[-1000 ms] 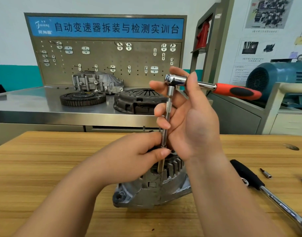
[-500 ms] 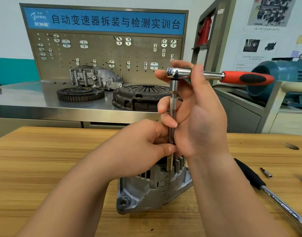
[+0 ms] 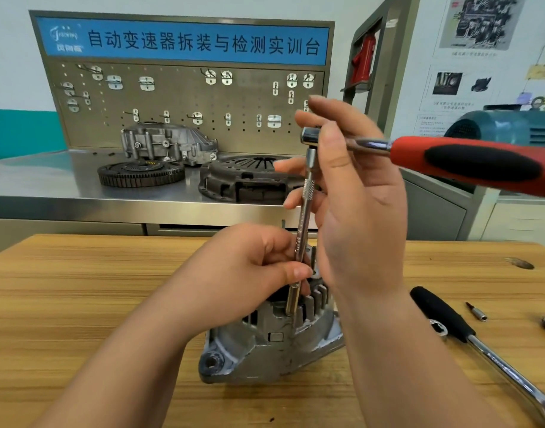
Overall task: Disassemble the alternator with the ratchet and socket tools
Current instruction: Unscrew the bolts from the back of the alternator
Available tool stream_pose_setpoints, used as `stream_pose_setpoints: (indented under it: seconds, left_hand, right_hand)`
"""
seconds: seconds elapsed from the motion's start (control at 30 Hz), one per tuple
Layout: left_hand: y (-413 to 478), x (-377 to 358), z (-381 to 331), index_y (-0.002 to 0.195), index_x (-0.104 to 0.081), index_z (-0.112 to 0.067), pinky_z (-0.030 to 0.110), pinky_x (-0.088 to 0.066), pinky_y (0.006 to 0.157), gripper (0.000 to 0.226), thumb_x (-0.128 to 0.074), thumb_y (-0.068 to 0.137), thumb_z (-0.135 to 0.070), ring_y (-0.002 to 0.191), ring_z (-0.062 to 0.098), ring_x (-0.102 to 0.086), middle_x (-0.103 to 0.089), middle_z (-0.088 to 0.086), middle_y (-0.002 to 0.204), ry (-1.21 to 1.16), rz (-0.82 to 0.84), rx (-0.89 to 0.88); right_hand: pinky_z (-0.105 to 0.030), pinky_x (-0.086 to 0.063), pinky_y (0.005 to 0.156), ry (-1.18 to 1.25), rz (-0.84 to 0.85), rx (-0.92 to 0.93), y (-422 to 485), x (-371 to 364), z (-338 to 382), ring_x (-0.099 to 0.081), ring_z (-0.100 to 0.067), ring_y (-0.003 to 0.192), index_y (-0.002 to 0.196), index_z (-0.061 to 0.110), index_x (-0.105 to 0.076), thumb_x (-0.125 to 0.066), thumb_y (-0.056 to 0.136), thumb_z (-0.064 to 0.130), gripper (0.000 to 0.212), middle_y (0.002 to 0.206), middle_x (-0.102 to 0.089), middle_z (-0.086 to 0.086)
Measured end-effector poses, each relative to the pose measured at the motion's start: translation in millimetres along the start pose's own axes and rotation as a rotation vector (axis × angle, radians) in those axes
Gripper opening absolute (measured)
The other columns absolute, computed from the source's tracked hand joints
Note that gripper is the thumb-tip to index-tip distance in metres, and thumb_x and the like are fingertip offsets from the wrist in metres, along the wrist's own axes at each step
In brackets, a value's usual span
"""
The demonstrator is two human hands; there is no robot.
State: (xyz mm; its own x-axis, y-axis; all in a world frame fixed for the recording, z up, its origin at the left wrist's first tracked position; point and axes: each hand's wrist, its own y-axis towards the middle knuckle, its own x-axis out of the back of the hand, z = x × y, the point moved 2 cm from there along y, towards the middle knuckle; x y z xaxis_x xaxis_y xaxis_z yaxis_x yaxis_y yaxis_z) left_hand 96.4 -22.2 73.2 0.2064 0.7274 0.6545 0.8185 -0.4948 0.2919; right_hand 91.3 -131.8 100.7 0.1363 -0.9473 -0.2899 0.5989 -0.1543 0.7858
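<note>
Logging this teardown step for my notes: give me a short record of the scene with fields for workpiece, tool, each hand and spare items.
workpiece: alternator on wooden table
tool: red-handled ratchet with extension bar, tip at alternator's top
left hand: pinches lower extension bar
right hand: holds ratchet head and upper bar
spare: black-handled tool and small bit on table, right side

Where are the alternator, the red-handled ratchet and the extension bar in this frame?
alternator [image 3: 259,353], head view, on the grey housing's front face.
red-handled ratchet [image 3: 481,165], head view, on the black inlay of its handle.
extension bar [image 3: 308,189], head view, on its knurled band.
</note>
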Motion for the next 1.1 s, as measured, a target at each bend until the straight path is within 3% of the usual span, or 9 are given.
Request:
stream_pose_setpoints:
  seconds: [0.17, 0.3, 0.37, 0.5, 0.6, 0.7, 0.83, 1.0, 1.1]
  left_hand:
    - [-1, 3, 1, 0.083, -0.071, -0.015, 0.039, -0.055, 0.071, 0.008, -0.066, 0.086, -0.021, 0.075, 0.024, -0.07, -0.074, 0.002, 0.076, -0.023, 0.027, -0.052]
    - [-1, 1, 4, 0.067, -0.061, -0.012, 0.015, -0.034, 0.048, 0.019, -0.067, 0.085, -0.018, 0.047, 0.004, -0.042, -0.051, -0.009, 0.05, -0.013, 0.062, -0.08]
    - [-1, 3, 4, 0.073, -0.066, -0.016, 0.014, -0.043, 0.054, 0.013, -0.066, 0.086, -0.014, 0.053, 0.003, -0.057, -0.065, -0.012, 0.059, -0.016, 0.069, -0.078]
    - [1, 3, 8, 0.087, -0.068, -0.006, 0.044, -0.056, 0.069, 0.013, -0.07, 0.083, -0.018, 0.072, 0.035, -0.066, -0.071, 0.015, 0.077, -0.021, 0.031, -0.077]
    - [1, 3, 9, 0.083, -0.065, -0.004, 0.027, -0.04, 0.052, 0.02, -0.072, 0.08, -0.023, 0.051, 0.018, -0.045, -0.058, 0.013, 0.06, -0.026, 0.019, -0.096]
    - [0, 4, 7, 0.083, -0.068, -0.011, 0.032, -0.047, 0.06, 0.01, -0.071, 0.083, -0.021, 0.058, 0.024, -0.056, -0.065, 0.021, 0.072, -0.054, 0.055, -0.104]
    - [-2, 5, 8, 0.07, -0.063, -0.024, 0.009, -0.042, 0.056, 0.022, -0.066, 0.086, -0.01, 0.055, -0.004, -0.057, -0.065, -0.017, 0.059, -0.071, 0.095, -0.138]
    - [1, 4, 10, 0.084, -0.069, -0.015, 0.041, -0.052, 0.062, 0.002, -0.07, 0.083, -0.017, 0.069, 0.035, -0.064, -0.072, 0.008, 0.074, -0.062, 0.049, -0.106]
    - [1, 5, 11, 0.077, -0.065, -0.012, 0.025, -0.039, 0.051, 0.01, -0.073, 0.081, -0.017, 0.051, 0.015, -0.046, -0.056, 0.008, 0.056, -0.093, 0.047, -0.131]
  right_hand:
    - [-0.021, -0.049, 0.051, 0.19, 0.071, -0.203, -1, -1, -3, -0.071, -0.019, 0.07, 0.118, 0.025, -0.058, -0.036, 0.1, 0.034, 0.03, 0.121, -0.068, -0.002]
    - [-0.021, -0.048, 0.047, 0.366, 0.089, -0.423, -1, 0, -6, -0.069, -0.018, 0.061, 0.123, 0.02, -0.055, -0.027, 0.102, 0.044, 0.042, 0.101, -0.075, -0.003]
    - [-0.021, -0.047, 0.048, 0.332, 0.086, -0.384, -1, -1, -5, -0.069, -0.017, 0.065, 0.119, 0.026, -0.057, -0.033, 0.1, 0.043, 0.035, 0.102, -0.074, -0.003]
    - [-0.021, -0.05, 0.056, 0.138, 0.101, -0.151, -1, -3, 3, -0.068, -0.015, 0.083, 0.11, 0.032, -0.065, -0.049, 0.094, 0.026, 0.023, 0.117, -0.068, 0.002]
    - [-0.024, -0.05, 0.061, 0.119, 0.13, -0.115, -1, -4, 4, -0.067, -0.016, 0.089, 0.113, 0.033, -0.063, -0.052, 0.091, 0.022, 0.027, 0.128, -0.064, 0.003]
    - [-0.023, -0.05, 0.06, 0.235, 0.149, -0.242, 0, -5, 2, -0.07, -0.018, 0.082, 0.121, 0.031, -0.058, -0.046, 0.094, 0.037, 0.03, 0.126, -0.066, 0.004]
    - [-0.022, -0.05, 0.053, 0.34, 0.135, -0.467, 0, -2, -3, -0.071, -0.017, 0.069, 0.127, 0.022, -0.052, -0.028, 0.097, 0.049, 0.047, 0.1, -0.075, 0.001]
    - [-0.022, -0.051, 0.061, 0.214, 0.12, -0.245, -1, -5, 2, -0.066, -0.015, 0.087, 0.115, 0.033, -0.063, -0.053, 0.091, 0.033, 0.026, 0.118, -0.069, 0.003]
    - [-0.022, -0.05, 0.063, 0.194, 0.131, -0.187, -2, -6, 2, -0.066, -0.014, 0.093, 0.114, 0.035, -0.063, -0.055, 0.089, 0.025, 0.028, 0.125, -0.064, 0.007]
